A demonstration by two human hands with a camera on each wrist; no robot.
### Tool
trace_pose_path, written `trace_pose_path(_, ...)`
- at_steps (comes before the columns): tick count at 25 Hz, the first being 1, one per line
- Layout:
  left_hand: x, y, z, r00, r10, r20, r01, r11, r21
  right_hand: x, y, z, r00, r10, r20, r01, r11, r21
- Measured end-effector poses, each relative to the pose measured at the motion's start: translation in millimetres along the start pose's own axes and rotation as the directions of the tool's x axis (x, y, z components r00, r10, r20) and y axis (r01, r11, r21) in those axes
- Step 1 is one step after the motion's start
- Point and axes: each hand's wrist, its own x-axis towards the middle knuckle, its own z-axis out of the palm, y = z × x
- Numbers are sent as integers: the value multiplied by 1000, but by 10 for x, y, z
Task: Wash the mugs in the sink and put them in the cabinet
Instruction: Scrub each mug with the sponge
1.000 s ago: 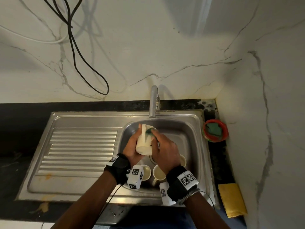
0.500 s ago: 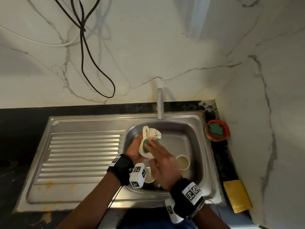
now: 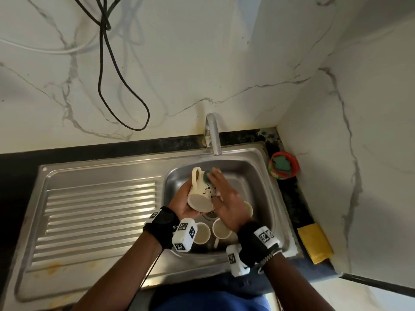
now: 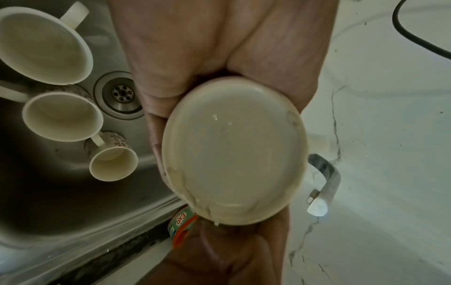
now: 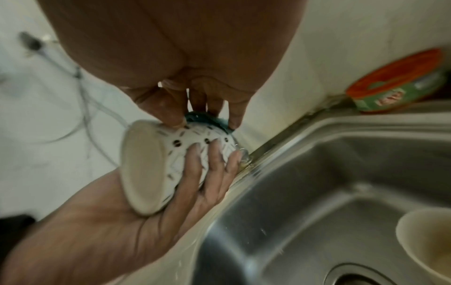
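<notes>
My left hand grips a cream patterned mug over the sink basin, lying on its side with its base toward me and its handle up. Left fingers wrap the mug's wall. With its thumb and fingers, my right hand holds a green scrub pad against the mug near its far end; the same scrub pad appears in the right wrist view. Three more mugs stand in the basin: one, a second, a third partly behind my right hand.
The tap arches over the basin's back edge. The drain lies beside the standing mugs. A red-rimmed soap tub sits on the counter at right, a yellow cloth nearer me. The ribbed draining board is at left. Black cable hangs on the wall.
The mug has turned so its base faces me. My right hand has slid the scrub pad along the mug's wall toward the far end.
</notes>
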Motion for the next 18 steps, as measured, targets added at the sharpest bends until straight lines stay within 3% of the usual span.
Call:
trace_pose_path(2,-26,43,45,1000,-23,6,23,1000,-2,5,-67,-40,998,19,-62,-18,1000,20)
trace_pose_path(4,16,85,29,1000,4,-8,-4,1000,-7,-200,-231,35,985,-175,2,175,985,-15)
trace_pose_path(6,4,119,31,1000,19,-9,-20,1000,-9,-272,-247,87,966,-254,46,255,967,-10)
trace_pose_path(9,63,91,-9,998,-43,53,46,998,-52,9,-129,-28,996,41,-78,-36,997,68)
trace_pose_path(10,73,76,2,998,-49,43,50,998,-40,16,-113,-33,993,47,-109,-40,997,64)
trace_pose_path(13,114,68,16,1000,-22,4,22,999,-26,-160,-187,104,969,-245,-19,245,969,-18)
trace_pose_path(14,121,65,31,1000,-13,11,13,1000,-10,-133,-156,117,968,-251,-5,251,968,-18)
trace_pose_path(17,116,69,44,999,-36,19,37,999,-7,116,-9,-5,995,33,-93,-26,997,79)
trace_pose_path(18,120,77,52,998,-47,30,48,999,-21,101,4,-14,995,38,-97,-31,997,72)
